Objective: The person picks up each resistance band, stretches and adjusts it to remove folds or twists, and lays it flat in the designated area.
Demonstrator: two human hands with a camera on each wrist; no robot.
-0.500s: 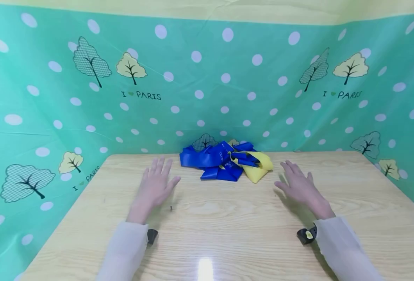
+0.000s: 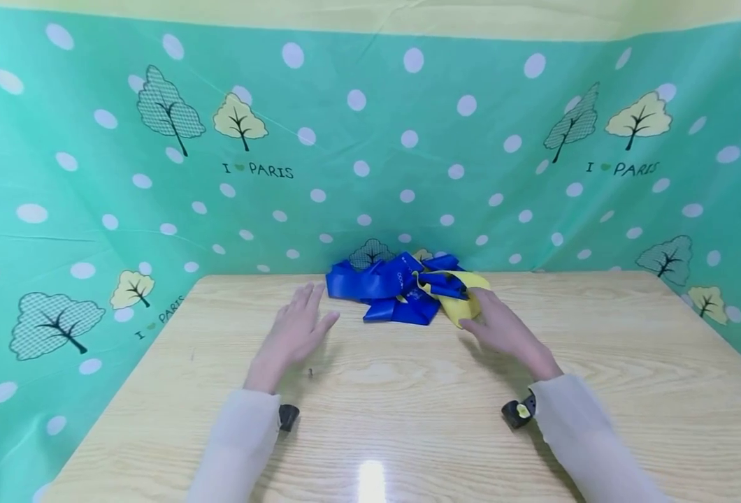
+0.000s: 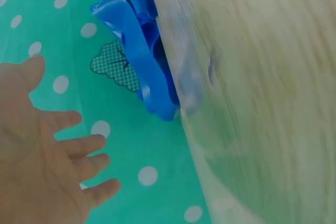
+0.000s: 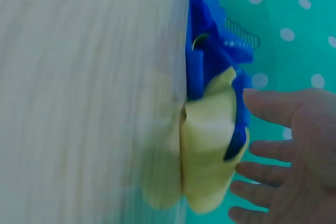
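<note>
1. Backdrop cloth [image 2: 379, 126]: green, spotted, filling the upper half of the head frame. You appear to have it hung there to screen off the surroundings.
2. Tabletop [image 2: 396, 412]: pale wood grain, across the lower half of the frame. It serves as your working surface.
3. Ribbon bundle [image 2: 379, 281]: loose, glossy, mostly blue, at the centre of the frame along the table's far edge. Its loops lie slack and overlapping, likely because nothing binds or weighs them. Whether it touches the cloth cannot be told.
4. Left hand [image 2: 291, 335]: left of centre, lower than the bundle, fingers extended and thumb spread, holding nothing. The left wrist view shows a distinct gap between your fingertips and the blue loops at its upper centre.
5. Right hand [image 2: 502, 328]: right of centre, fingers extended, thumb apart, gripping nothing. You presumably keep the two hands on opposite flanks so that the bundle lies between them.
6. Yellow part [image 2: 455, 307]: the bundle's right end, partly behind your right fingers in the head view. The right wrist view, at lower centre, puts the fingertips right at its edge; contact cannot be confirmed.
7. Wrist devices [image 2: 516, 413]: black, one at each cuff, lower centre, presumably worn there to face each hand's work.
</note>
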